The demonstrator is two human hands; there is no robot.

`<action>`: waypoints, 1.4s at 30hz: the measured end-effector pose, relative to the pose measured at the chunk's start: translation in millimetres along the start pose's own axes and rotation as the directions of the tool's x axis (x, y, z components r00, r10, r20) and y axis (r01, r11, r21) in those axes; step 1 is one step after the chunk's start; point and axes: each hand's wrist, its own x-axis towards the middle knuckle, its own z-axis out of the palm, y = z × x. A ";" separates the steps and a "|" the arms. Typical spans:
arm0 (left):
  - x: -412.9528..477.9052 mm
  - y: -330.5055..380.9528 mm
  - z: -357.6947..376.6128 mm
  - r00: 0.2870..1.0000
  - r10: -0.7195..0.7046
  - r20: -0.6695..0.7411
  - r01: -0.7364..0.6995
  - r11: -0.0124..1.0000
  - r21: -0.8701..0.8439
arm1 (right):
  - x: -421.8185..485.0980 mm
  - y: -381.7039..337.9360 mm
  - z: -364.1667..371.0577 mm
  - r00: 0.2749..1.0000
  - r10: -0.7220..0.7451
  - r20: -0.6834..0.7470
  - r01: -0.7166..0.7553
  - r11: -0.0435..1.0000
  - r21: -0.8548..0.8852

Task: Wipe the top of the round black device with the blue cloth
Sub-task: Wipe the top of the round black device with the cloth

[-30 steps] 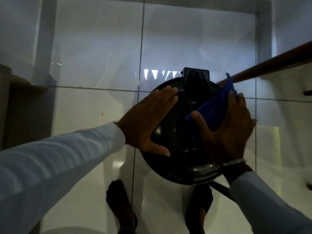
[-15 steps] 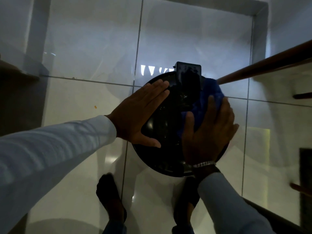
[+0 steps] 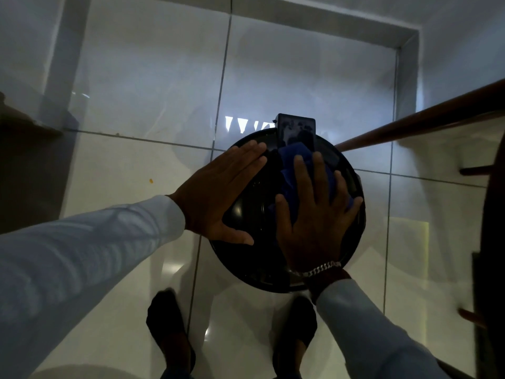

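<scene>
The round black device (image 3: 257, 266) fills the middle of the head view, glossy, with a rectangular black block (image 3: 296, 129) at its far edge. My left hand (image 3: 218, 196) lies flat on the device's left side, fingers together, holding nothing. My right hand (image 3: 317, 214) presses the blue cloth (image 3: 291, 170) flat against the top, right of centre. The cloth shows between and beyond my spread fingers; most of it is hidden under the palm.
A glossy tiled floor (image 3: 131, 170) lies below, with my two dark shoes (image 3: 169, 340) near the bottom. A brown wooden rail (image 3: 426, 113) runs from the right edge toward the device. Dark furniture (image 3: 492, 242) stands at the right edge, a dark ledge (image 3: 24, 127) at the left.
My right hand has slid the blue cloth leftward from the device's right edge toward the centre and flattened it. The left hand has stayed in place on the left side.
</scene>
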 end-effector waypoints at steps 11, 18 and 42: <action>-2.5 -1.0 4.3 1.000 -0.024 -0.015 0.024 1.000 0.008 | 3.8 7.2 -1.0 0.992 -0.126 0.010 0.126 0.992 -0.023; -3.9 -1.5 4.3 0.999 -0.038 -0.033 0.037 0.999 -0.022 | -11.1 22.7 -4.0 0.950 -0.307 0.054 0.310 0.949 -0.056; -4.8 -3.4 7.4 0.997 -0.061 -0.055 0.059 0.998 -0.032 | -17.2 9.1 -3.7 0.926 -0.361 0.111 0.368 0.928 -0.051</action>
